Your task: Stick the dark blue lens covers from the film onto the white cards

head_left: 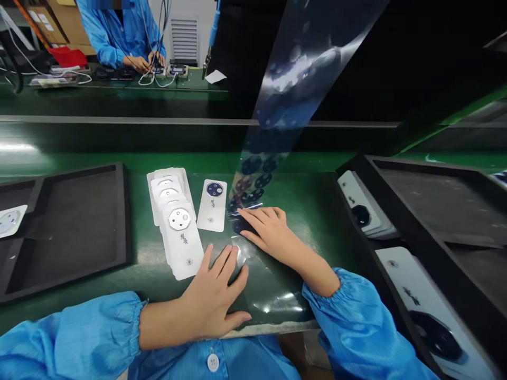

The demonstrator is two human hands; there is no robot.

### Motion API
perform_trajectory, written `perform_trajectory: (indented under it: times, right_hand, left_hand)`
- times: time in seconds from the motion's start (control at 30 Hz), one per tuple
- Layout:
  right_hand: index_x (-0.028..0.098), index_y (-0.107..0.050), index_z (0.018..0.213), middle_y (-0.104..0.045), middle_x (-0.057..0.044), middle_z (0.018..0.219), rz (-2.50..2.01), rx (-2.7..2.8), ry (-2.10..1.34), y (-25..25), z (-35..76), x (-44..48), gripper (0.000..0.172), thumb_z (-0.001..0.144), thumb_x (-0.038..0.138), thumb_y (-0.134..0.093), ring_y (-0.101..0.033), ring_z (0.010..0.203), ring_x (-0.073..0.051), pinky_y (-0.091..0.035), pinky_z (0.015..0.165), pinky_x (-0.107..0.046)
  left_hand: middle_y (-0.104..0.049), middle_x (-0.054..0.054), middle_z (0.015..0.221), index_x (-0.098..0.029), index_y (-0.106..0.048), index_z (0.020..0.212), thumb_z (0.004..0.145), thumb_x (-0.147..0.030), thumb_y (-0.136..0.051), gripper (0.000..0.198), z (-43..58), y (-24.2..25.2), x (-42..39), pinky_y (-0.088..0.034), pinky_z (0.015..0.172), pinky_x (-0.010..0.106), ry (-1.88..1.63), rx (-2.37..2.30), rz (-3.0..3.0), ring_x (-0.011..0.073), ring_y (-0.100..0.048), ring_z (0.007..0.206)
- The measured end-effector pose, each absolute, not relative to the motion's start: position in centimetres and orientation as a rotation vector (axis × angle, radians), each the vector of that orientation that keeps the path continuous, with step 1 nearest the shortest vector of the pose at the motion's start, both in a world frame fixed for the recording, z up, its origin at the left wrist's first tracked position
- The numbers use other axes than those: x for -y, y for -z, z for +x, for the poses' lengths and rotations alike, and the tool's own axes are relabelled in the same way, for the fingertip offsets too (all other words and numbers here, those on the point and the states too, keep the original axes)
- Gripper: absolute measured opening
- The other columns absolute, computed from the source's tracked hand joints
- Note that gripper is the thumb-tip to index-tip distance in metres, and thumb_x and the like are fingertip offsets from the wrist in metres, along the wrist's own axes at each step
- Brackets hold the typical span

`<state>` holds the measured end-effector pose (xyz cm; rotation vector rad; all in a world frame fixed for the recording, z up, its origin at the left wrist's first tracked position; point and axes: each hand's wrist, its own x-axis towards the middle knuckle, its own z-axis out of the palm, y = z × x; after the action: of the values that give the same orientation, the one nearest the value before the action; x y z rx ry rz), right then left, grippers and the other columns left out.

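Observation:
A long clear film strip (pixel 257 174) carrying dark round stickers runs from the upper right down onto the green bench. My right hand (pixel 269 229) lies on the strip with its fingers together, fingertips at a dark sticker. My left hand (pixel 214 298) rests flat on the strip's near end, fingers spread. Left of the hands lies a fanned stack of white cards (pixel 176 221), each with a round silver cut-out. One single white card (pixel 213 205) with a dark round sticker on it lies between the stack and the strip.
A black tray (pixel 122 221) at the left holds one white card (pixel 10 220). Black trays at the right (pixel 368 174) hold white cards with dark stickers (pixel 362 203). Across the bench another person in a blue coat (pixel 119 31) works with cables.

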<state>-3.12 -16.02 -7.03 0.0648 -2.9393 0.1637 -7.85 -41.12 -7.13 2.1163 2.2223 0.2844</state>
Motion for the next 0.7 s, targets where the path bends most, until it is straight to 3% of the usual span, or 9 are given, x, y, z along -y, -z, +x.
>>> perform_trajectory:
  times: [0.13, 0.2, 0.3, 0.43, 0.6, 0.7]
  right_hand:
    - [0.020, -0.065, 0.125, -0.073, -0.013, 0.111, 0.110, 2.892, -0.178, 6.6, -3.1, 16.1, 0.030, 0.106, 0.038, -0.050, -0.064, 0.105, -0.029, -0.036, 0.108, -0.057]
    - [0.020, -0.066, 0.115, -0.073, -0.011, 0.107, 0.170, 2.858, -0.202, 6.4, -3.2, 16.2, 0.023, 0.106, 0.034, -0.050, -0.066, 0.105, -0.027, -0.032, 0.114, -0.060]
    - [0.018, -0.065, 0.102, -0.071, -0.014, 0.118, 0.272, 2.807, -0.185, 6.2, -3.3, 16.5, 0.017, 0.105, 0.023, -0.049, -0.065, 0.119, -0.029, -0.034, 0.117, -0.061]
    - [0.018, -0.060, 0.083, -0.063, -0.020, 0.135, 0.333, 2.885, -0.178, 4.4, -2.7, 17.0, 0.017, 0.098, 0.014, -0.053, -0.052, 0.137, -0.039, -0.045, 0.110, -0.060]
    - [0.026, -0.060, 0.072, -0.060, -0.013, 0.141, 0.333, 3.022, -0.804, -2.0, -2.4, 17.9, 0.026, 0.094, 0.038, -0.067, -0.065, 0.118, -0.033, -0.062, 0.082, -0.046]
    - [0.027, -0.069, 0.072, -0.067, -0.014, 0.125, 0.268, 2.859, -1.329, -4.7, -4.5, 19.6, 0.025, 0.086, 0.047, -0.077, -0.068, 0.110, -0.031, -0.062, 0.082, -0.042]
  left_hand:
    - [-0.029, 0.034, 0.159, -0.010, -0.037, 0.153, 0.103, -0.066, -0.031, 0.075, -7.8, 7.2, 41.3, -0.015, 0.113, 0.076, -0.295, -2.229, 2.094, 0.0478, -0.025, 0.151]
    - [-0.030, 0.033, 0.159, -0.010, -0.037, 0.153, 0.103, -0.066, -0.034, 0.075, -7.8, 7.3, 41.3, -0.015, 0.115, 0.074, -0.310, -2.229, 2.078, 0.0469, -0.024, 0.152]
    - [-0.030, 0.033, 0.159, -0.010, -0.036, 0.154, 0.100, -0.067, -0.040, 0.078, -7.8, 7.3, 41.4, -0.016, 0.116, 0.072, -0.332, -2.226, 2.072, 0.0468, -0.024, 0.152]
    - [-0.030, 0.034, 0.158, -0.009, -0.036, 0.154, 0.098, -0.067, -0.044, 0.081, -7.9, 7.0, 41.5, -0.017, 0.115, 0.072, -0.343, -2.221, 2.078, 0.0466, -0.027, 0.150]
    - [-0.032, 0.033, 0.157, -0.008, -0.038, 0.153, 0.101, -0.066, -0.038, 0.078, -7.9, 6.4, 41.5, -0.019, 0.114, 0.073, -0.344, -2.226, 2.069, 0.0441, -0.024, 0.152]
    - [-0.035, 0.032, 0.156, -0.008, -0.037, 0.152, 0.099, -0.067, -0.042, 0.080, -7.8, 6.6, 41.6, -0.020, 0.116, 0.071, -0.378, -2.238, 2.055, 0.0440, -0.026, 0.151]
